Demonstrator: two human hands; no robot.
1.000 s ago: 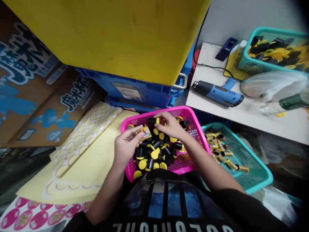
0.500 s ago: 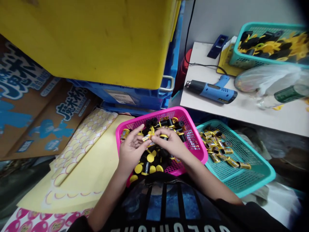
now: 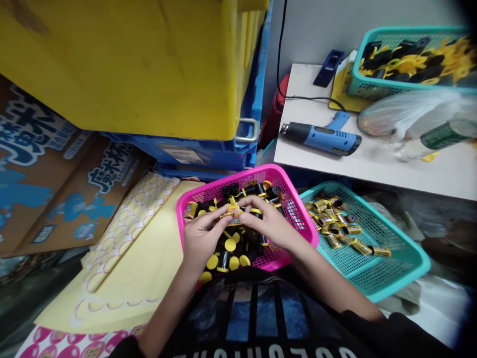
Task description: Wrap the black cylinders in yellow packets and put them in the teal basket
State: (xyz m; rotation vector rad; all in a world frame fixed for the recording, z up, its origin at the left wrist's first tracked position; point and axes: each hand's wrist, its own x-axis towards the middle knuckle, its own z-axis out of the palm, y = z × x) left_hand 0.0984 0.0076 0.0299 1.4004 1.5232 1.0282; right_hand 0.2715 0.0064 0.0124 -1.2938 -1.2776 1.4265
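Over the pink basket point(image 3: 303, 219), both hands meet at a small yellow piece with a colourful printed surface point(image 3: 233, 211). My left hand point(image 3: 201, 236) pinches it from the left, thumb and fingertips together. From the right, my right hand point(image 3: 270, 223) grips it with thumb and bent fingers. The fingertips cover part of the piece, so its exact kind cannot be made out. Beneath the hands, the basket holds many black cylinders with yellow round caps point(image 3: 224, 261). A gold-labelled cylinder point(image 3: 190, 211) leans at its left wall.
A teal basket point(image 3: 395, 278) with gold-wrapped cylinders stands at right. On the white table point(image 3: 372, 171) lie a blue heat gun point(image 3: 324, 139), a plastic bag, a bottle and another teal basket point(image 3: 357, 82). Yellow and blue crates point(image 3: 149, 74) rise ahead; sticker sheets point(image 3: 130, 278) lie left.
My left fingers have straightened and closed in on the small piece, which has turned to show its colourful print. Both hands stay over the pink basket. The camera view has shifted slightly.
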